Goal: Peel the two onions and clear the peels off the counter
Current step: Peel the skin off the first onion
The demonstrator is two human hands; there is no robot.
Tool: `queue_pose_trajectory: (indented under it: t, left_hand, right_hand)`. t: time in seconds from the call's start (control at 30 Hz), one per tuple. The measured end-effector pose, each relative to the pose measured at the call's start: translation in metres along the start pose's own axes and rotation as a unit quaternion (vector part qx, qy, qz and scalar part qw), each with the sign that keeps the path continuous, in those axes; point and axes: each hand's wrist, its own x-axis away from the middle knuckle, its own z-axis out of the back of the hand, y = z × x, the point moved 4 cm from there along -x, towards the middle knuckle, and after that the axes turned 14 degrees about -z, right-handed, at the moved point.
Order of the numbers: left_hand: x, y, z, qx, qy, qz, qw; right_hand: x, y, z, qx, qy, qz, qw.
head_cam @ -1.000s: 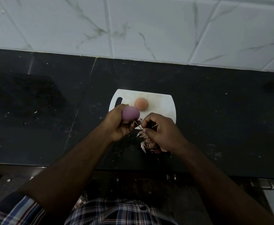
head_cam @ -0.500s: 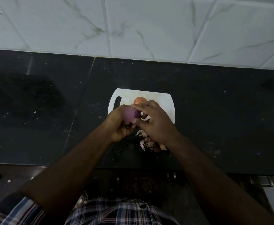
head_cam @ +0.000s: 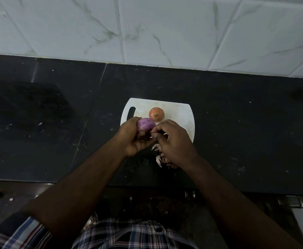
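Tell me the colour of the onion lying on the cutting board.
Orange-brown, seen in the head view: the onion on the white cutting board.

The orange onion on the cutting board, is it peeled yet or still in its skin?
Still in its skin: the orange onion lies untouched on the cutting board, its dry orange-brown outer layer unbroken.

purple onion (head_cam: 145, 125): lower half hidden inside the left hand (head_cam: 131, 139)
peels (head_cam: 159, 155): mostly covered by the right hand (head_cam: 174, 141)
cutting board (head_cam: 180, 114): 6 o'clock edge behind both hands
right hand's pinch: what it holds, too small to tell
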Motion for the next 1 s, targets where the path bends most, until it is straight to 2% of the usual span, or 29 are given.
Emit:
queue_pose_trajectory:
  t: [0.13, 0.3, 0.53, 0.6, 0.7, 0.83, 0.9, 1.0]
  left_hand:
    - [0.004, -0.002, -0.003, 0.005, -0.044, 0.049, 0.998]
    - [0.01, -0.006, -0.01, -0.001, -0.089, 0.07, 0.994]
    - [0.012, -0.012, -0.013, -0.009, -0.044, 0.042, 0.998]
    - [0.012, -0.012, -0.014, -0.009, -0.046, 0.04, 0.998]
    - [0.012, -0.012, -0.014, -0.018, -0.051, 0.037, 0.998]
    - [0.012, -0.013, -0.015, -0.037, -0.056, 0.034, 0.997]
    - [0.012, -0.014, -0.016, -0.044, -0.056, 0.038, 0.997]
    - [0.014, -0.016, -0.016, -0.053, -0.053, 0.045, 0.996]
  right_hand:
    - [0.004, 0.007, -0.001, -0.034, -0.003, -0.032, 0.999]
    - [0.008, 0.004, 0.0, -0.028, 0.107, -0.013, 0.994]
    - [0.013, 0.007, -0.001, 0.015, 0.101, -0.016, 0.995]
    - [0.013, 0.008, 0.0, 0.01, 0.086, -0.049, 0.995]
    - [0.008, 0.015, 0.003, -0.04, 0.035, -0.172, 0.984]
    - [0.005, 0.02, 0.001, -0.183, -0.039, -0.336, 0.923]
    - [0.004, 0.023, 0.0, -0.205, -0.052, -0.37, 0.905]
    - [0.001, 0.022, 0.002, -0.143, -0.043, -0.355, 0.923]
